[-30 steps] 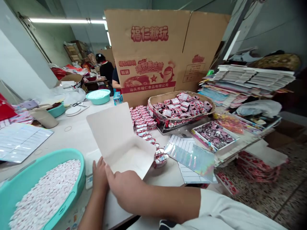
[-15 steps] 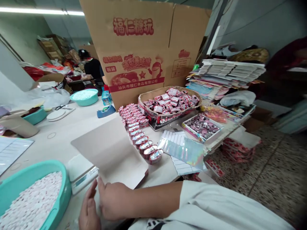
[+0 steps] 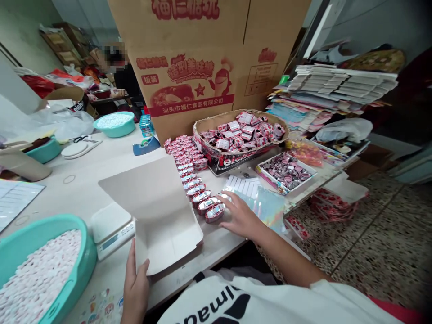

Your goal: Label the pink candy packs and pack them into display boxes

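Observation:
A white cardboard box [image 3: 168, 243] stands on the table in front of me, its lid raised and leaning back, with nothing visible inside. My left hand [image 3: 137, 281] is at its near left corner, fingers along the outer side wall and thumb at the front edge. To the right of the box, my right hand [image 3: 241, 218] is open, fingers apart, beside the nearest oval candy tin [image 3: 215, 212]. Its fingertips are close to the tins; contact is unclear. Behind that one, several red and silver tins [image 3: 187, 157] run back in rows.
A turquoise basin [image 3: 89, 243] of pale candies and a digital scale [image 3: 113, 229] are on the left. A carton tray [image 3: 219, 166] holds jumbled red packs. A shallow box [image 3: 286, 173] of small round pieces, clear film sheets [image 3: 266, 204] and a blue tape dispenser [image 3: 146, 146] lie around.
Both hands were together at the box's near left corner. My right hand has moved right to the tins, while my left hand stays by the box. The view has turned right and tilted down.

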Available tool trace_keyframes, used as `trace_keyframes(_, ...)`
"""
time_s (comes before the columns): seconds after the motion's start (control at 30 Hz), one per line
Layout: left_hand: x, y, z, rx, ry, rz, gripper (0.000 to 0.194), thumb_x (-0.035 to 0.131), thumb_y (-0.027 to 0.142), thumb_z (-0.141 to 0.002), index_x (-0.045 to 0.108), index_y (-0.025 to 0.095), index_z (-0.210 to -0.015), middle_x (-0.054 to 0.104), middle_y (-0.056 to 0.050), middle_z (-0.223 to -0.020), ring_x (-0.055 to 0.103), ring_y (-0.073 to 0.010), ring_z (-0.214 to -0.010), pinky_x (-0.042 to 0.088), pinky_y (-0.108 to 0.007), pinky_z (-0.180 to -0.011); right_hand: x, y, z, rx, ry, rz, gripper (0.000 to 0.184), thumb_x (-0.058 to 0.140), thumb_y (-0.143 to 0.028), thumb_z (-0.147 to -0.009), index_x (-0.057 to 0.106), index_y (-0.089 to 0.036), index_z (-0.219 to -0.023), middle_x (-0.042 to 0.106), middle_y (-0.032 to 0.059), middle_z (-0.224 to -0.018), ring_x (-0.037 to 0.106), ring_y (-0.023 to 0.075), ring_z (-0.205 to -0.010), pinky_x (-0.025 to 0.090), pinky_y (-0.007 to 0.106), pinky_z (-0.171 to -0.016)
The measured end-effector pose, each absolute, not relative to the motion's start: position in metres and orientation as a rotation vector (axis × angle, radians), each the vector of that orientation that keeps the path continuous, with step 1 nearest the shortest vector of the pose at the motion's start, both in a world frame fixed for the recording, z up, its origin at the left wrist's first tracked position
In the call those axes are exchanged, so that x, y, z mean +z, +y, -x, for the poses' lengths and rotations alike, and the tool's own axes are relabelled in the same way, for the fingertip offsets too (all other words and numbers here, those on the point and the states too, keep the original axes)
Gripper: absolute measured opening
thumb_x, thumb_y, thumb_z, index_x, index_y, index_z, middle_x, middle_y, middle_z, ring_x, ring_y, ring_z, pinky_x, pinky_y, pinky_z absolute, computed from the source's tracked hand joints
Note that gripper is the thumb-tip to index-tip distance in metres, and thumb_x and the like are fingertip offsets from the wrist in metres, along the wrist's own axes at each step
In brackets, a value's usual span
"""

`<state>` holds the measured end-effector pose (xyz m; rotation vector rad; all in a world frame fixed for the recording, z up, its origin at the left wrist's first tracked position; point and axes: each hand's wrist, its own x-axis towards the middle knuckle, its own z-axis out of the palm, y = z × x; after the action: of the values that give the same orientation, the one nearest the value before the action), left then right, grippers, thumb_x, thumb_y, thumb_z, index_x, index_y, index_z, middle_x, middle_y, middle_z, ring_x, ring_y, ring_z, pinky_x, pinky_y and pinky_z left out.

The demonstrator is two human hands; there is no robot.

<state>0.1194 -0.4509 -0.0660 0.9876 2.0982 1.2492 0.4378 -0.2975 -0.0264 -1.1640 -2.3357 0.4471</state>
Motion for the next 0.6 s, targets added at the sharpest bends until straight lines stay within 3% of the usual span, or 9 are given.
trace_keyframes(0.07, -0.063, -0.456, -0.128, 1.224, 2.118, -0.949, 0.059, 0.044, 0.039, -0.094, 0.032, 0.032, -0.151, 0.034, 0.001, -0.157, 0.029, -0.0278, -0.145, 0.025, -0.046, -0.121, -0.038, -0.292, -0.434, 0.423, -2.496, 1.190, 0.097, 0.083, -0.024, -0.065, 0.034, -0.023, -0.149, 0.031, 0.0165, -0.154, 0.029, 0.0343, -0.142, 0.030, 0.052, -0.113)
trace_keyframes(0.1, -0.061, -0.458, -0.133, 1.216, 2.125, -0.922, 0.059, 0.044, 0.040, -0.094, 0.032, 0.032, -0.151, 0.035, 0.001, -0.156, 0.030, -0.0279, -0.145, 0.025, -0.046, -0.121, -0.043, -0.292, -0.428, 0.404, -2.553, 1.180, 0.098, 0.082, -0.022, -0.065, 0.033, -0.023, -0.149, 0.030, 0.0163, -0.155, 0.026, 0.0344, -0.143, 0.028, 0.052, -0.114)
trace_keyframes(0.17, -0.057, -0.464, -0.146, 1.219, 2.148, -0.869, 0.059, 0.043, 0.042, -0.093, 0.032, 0.033, -0.151, 0.034, 0.002, -0.157, 0.029, -0.0275, -0.145, 0.025, -0.044, -0.121, -0.048, -0.293, -0.412, 0.363, -2.591, 1.172, 0.087, 0.076, -0.017, -0.070, 0.036, -0.020, -0.147, 0.034, 0.0162, -0.152, 0.025, 0.0333, -0.143, 0.028, 0.051, -0.113)
trace_keyframes(0.27, -0.047, -0.472, -0.164, 1.229, 2.178, -0.777, 0.061, 0.044, 0.046, -0.093, 0.032, 0.031, -0.151, 0.033, 0.001, -0.158, 0.027, -0.0258, -0.147, 0.022, -0.041, -0.122, -0.047, -0.293, -0.397, 0.331, -2.538, 1.252, 0.074, 0.066, -0.010, -0.073, 0.041, -0.017, -0.142, 0.043, 0.0168, -0.141, 0.034, 0.0316, -0.135, 0.036, 0.046, -0.105)
trace_keyframes(0.4, -0.038, -0.481, -0.177, 1.202, 2.154, -0.743, 0.063, 0.045, 0.050, -0.092, 0.033, 0.030, -0.151, 0.034, 0.002, -0.157, 0.026, -0.0249, -0.147, 0.016, -0.039, -0.123, -0.035, -0.289, -0.395, 0.343, -2.542, 1.350, 0.066, 0.069, -0.015, -0.071, 0.048, -0.017, -0.133, 0.047, 0.0158, -0.132, 0.043, 0.0315, -0.119, 0.042, 0.042, -0.092)
trace_keyframes(0.6, -0.047, -0.491, -0.183, 1.138, 2.112, -0.860, 0.072, 0.046, 0.055, -0.090, 0.029, 0.025, -0.153, 0.029, -0.002, -0.160, 0.021, -0.0271, -0.148, 0.012, -0.042, -0.123, -0.022, -0.282, -0.386, 0.270, -2.586, 1.418, 0.056, 0.068, -0.016, -0.069, 0.050, -0.020, -0.122, 0.050, 0.0128, -0.127, 0.045, 0.0298, -0.110, 0.042, 0.039, -0.084)
